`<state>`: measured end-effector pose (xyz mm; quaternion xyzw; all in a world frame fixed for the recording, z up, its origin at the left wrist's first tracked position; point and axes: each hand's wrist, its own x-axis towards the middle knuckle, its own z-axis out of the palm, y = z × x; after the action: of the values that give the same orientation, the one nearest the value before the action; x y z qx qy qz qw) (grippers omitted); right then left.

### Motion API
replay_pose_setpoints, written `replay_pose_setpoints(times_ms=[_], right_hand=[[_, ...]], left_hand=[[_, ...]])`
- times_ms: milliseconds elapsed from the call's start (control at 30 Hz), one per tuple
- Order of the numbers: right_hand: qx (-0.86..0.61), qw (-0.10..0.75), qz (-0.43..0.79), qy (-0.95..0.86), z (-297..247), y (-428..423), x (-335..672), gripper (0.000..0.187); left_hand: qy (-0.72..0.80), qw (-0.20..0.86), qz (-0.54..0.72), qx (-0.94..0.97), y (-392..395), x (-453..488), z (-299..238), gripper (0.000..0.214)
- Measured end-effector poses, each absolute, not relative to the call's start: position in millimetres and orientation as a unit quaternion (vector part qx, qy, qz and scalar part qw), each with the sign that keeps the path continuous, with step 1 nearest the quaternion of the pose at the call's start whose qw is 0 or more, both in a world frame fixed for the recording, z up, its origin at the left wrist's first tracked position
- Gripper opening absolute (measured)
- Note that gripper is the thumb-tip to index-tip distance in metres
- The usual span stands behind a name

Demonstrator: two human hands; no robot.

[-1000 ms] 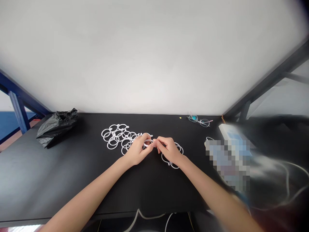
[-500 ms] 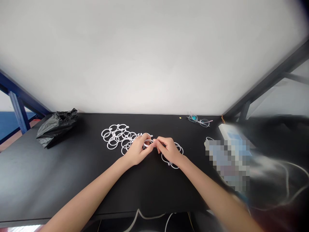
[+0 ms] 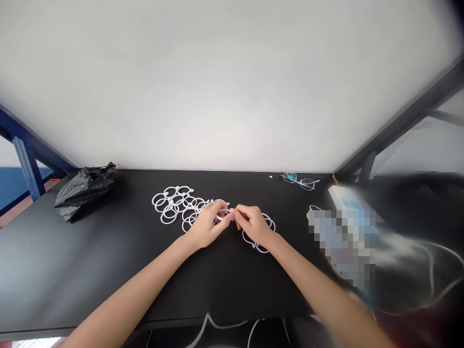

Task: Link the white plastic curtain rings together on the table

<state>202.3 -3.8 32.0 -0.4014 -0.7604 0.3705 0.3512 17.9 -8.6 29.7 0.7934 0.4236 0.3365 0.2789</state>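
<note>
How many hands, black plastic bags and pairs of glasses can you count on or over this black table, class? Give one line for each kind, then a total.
Hands: 2 (left hand, right hand)
Black plastic bags: 1
Pairs of glasses: 1
Total: 4

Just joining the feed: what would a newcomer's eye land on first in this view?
The white plastic rings catch the eye first, a cluster at the middle of the black table, with the left hand and right hand pinching at a ring between them. A crumpled black plastic bag sits far left; eyeglasses lie far right.
</note>
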Motion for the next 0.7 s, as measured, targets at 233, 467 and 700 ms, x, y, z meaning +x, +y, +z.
replay_pose_setpoints(times_ms=[233,467,700], right_hand=[[-0.403,0.348,0.368,-0.762,30.3,-3.7,202.3,0.042],[-0.406,0.34,0.364,-0.766,30.7,-3.7,202.1,0.043],[-0.401,0.336,0.361,-0.772,31.4,-3.9,202.3,0.044]], left_hand=[[0.423,0.267,0.33,0.8,-7.4,18.6,30.4,0.024],[0.423,0.257,0.323,0.807,-8.5,19.0,32.4,0.024],[0.419,0.253,0.312,0.814,-9.2,19.6,36.1,0.023]])
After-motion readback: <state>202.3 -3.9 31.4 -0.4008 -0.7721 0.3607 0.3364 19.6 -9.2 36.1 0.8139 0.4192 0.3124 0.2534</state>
